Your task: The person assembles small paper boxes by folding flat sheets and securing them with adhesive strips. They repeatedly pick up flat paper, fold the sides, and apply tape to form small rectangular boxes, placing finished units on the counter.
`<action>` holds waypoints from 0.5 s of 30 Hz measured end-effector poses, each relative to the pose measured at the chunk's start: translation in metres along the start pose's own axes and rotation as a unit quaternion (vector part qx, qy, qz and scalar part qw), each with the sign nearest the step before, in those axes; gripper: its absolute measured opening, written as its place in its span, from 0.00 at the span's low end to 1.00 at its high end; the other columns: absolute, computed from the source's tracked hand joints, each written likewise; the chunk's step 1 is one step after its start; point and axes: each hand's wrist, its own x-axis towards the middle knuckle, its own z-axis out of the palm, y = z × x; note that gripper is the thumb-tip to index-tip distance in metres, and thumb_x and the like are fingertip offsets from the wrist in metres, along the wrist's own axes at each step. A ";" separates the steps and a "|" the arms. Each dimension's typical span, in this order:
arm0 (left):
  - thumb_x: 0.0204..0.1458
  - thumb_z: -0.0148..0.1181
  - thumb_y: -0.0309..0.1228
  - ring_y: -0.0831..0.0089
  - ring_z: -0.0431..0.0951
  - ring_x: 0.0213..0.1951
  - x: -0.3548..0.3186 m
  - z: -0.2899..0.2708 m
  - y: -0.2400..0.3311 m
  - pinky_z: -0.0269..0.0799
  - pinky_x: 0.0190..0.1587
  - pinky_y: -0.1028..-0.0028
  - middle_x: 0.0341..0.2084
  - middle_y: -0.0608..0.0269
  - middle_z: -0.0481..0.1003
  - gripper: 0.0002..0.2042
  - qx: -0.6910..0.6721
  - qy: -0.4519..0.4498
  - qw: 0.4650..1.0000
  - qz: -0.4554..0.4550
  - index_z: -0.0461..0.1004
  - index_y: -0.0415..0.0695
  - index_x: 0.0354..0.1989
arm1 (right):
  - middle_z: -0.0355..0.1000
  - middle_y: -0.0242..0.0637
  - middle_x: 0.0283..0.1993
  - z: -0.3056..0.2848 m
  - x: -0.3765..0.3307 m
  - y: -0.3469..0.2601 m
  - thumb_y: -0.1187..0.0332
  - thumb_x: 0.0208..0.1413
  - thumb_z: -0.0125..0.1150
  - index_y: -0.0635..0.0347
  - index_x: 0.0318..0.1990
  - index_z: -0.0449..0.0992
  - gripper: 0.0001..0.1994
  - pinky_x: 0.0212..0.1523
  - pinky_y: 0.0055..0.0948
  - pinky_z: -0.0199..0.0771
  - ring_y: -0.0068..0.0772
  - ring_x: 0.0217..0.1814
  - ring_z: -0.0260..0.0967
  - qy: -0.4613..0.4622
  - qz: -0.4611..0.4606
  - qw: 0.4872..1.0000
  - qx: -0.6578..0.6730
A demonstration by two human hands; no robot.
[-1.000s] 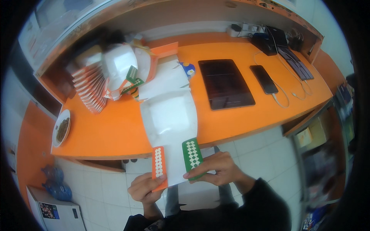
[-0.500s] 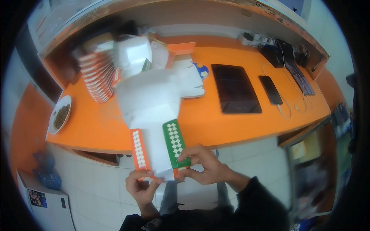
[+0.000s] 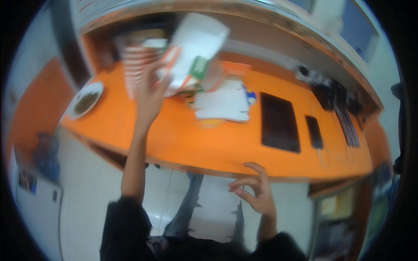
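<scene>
A white paperboard food carton (image 3: 198, 39) with one orange and one green patterned side flap is at the desk's back left. My left hand (image 3: 149, 91) reaches out to its near orange end, thumb and fingers closed about the edge; motion blurs the grip. Over the desk's front edge my right hand (image 3: 254, 191) hovers with fingers curved apart and nothing in them. Across my lap lies a flat white notched cardboard piece (image 3: 215, 209). More flat white cardboard blanks (image 3: 222, 102) lie on the desk, right of the carton.
A fanned orange-and-white stack (image 3: 132, 71) stands left of the carton. Further left is a white bowl (image 3: 99, 87) with brownish bits. A black tablet (image 3: 280, 124), a phone (image 3: 313, 132) on a cable and a power strip (image 3: 320, 77) occupy the orange desk's (image 3: 187, 139) right side.
The carton, held in both hands near me before, has moved away to the back left with my left hand. My right hand has let go and moved right. The view has shifted.
</scene>
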 end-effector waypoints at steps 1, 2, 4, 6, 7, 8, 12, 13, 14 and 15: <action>0.55 0.56 0.28 0.73 0.69 0.48 0.016 0.006 -0.013 0.66 0.50 0.72 0.44 0.61 0.70 0.19 0.042 0.009 0.999 0.006 0.64 0.40 0.55 | 0.77 0.44 0.37 0.000 -0.005 0.002 0.77 0.51 0.63 0.64 0.60 0.53 0.31 0.50 0.34 0.69 0.34 0.41 0.75 0.005 0.004 1.000 0.006; 0.54 0.57 0.36 0.64 0.68 0.51 0.025 0.006 -0.024 0.62 0.54 0.65 0.46 0.55 0.70 0.23 0.166 -0.032 0.986 0.010 0.63 0.42 0.57 | 0.77 0.45 0.37 0.002 -0.009 0.005 0.77 0.51 0.63 0.64 0.60 0.53 0.31 0.49 0.34 0.69 0.34 0.41 0.75 0.013 0.018 0.999 0.035; 0.52 0.58 0.45 0.52 0.62 0.57 0.030 0.011 -0.037 0.54 0.59 0.56 0.55 0.48 0.64 0.28 0.395 -0.134 0.905 -0.077 0.62 0.45 0.59 | 0.77 0.46 0.36 0.000 -0.018 0.010 0.78 0.52 0.62 0.64 0.60 0.53 0.30 0.48 0.34 0.71 0.36 0.40 0.75 0.039 0.032 0.996 0.074; 0.51 0.58 0.49 0.47 0.55 0.61 0.018 0.017 -0.035 0.48 0.61 0.51 0.59 0.46 0.57 0.30 0.418 -0.033 0.908 0.001 0.62 0.46 0.59 | 0.77 0.45 0.34 -0.004 -0.026 0.016 0.78 0.52 0.61 0.63 0.59 0.56 0.27 0.48 0.36 0.71 0.38 0.40 0.75 0.050 0.054 0.994 0.084; 0.50 0.58 0.51 0.45 0.52 0.62 0.009 0.019 -0.029 0.46 0.62 0.49 0.61 0.46 0.54 0.31 0.429 -0.001 0.902 0.034 0.62 0.47 0.59 | 0.77 0.45 0.34 -0.008 -0.032 0.020 0.78 0.53 0.60 0.63 0.58 0.57 0.26 0.49 0.37 0.72 0.38 0.40 0.75 0.064 0.061 0.992 0.091; 0.50 0.58 0.51 0.45 0.49 0.64 0.001 0.019 -0.022 0.45 0.62 0.48 0.62 0.47 0.52 0.31 0.417 0.010 0.908 0.046 0.61 0.48 0.59 | 0.77 0.45 0.35 -0.012 -0.036 0.025 0.78 0.53 0.59 0.64 0.56 0.59 0.23 0.48 0.36 0.71 0.37 0.40 0.75 0.045 0.074 0.993 0.083; 0.50 0.60 0.48 0.46 0.45 0.66 -0.036 0.021 0.008 0.43 0.63 0.46 0.64 0.50 0.49 0.30 0.366 -0.004 0.927 0.082 0.61 0.51 0.59 | 0.75 0.46 0.40 -0.020 -0.046 0.071 0.77 0.54 0.59 0.65 0.51 0.66 0.17 0.47 0.32 0.70 0.37 0.42 0.73 -0.004 0.125 0.992 0.009; 0.49 0.61 0.48 0.46 0.45 0.66 -0.046 0.022 0.013 0.43 0.63 0.46 0.64 0.51 0.49 0.30 0.353 -0.015 0.931 0.092 0.61 0.51 0.59 | 0.75 0.46 0.41 -0.019 -0.048 0.087 0.77 0.53 0.59 0.65 0.50 0.68 0.16 0.48 0.31 0.70 0.38 0.44 0.73 -0.009 0.140 0.990 -0.016; 0.49 0.61 0.47 0.46 0.45 0.66 -0.055 0.022 0.015 0.43 0.63 0.47 0.64 0.51 0.49 0.30 0.350 -0.035 0.934 0.065 0.61 0.52 0.60 | 0.74 0.47 0.44 -0.018 -0.050 0.103 0.76 0.52 0.61 0.64 0.51 0.67 0.18 0.49 0.33 0.69 0.39 0.46 0.71 0.018 0.115 0.989 -0.087; 0.49 0.62 0.46 0.46 0.45 0.66 -0.065 0.023 0.017 0.43 0.64 0.48 0.64 0.52 0.49 0.31 0.343 -0.054 0.937 0.042 0.61 0.52 0.60 | 0.72 0.47 0.47 -0.017 -0.052 0.120 0.75 0.51 0.62 0.64 0.53 0.66 0.21 0.51 0.34 0.68 0.41 0.49 0.69 0.048 0.095 0.982 -0.158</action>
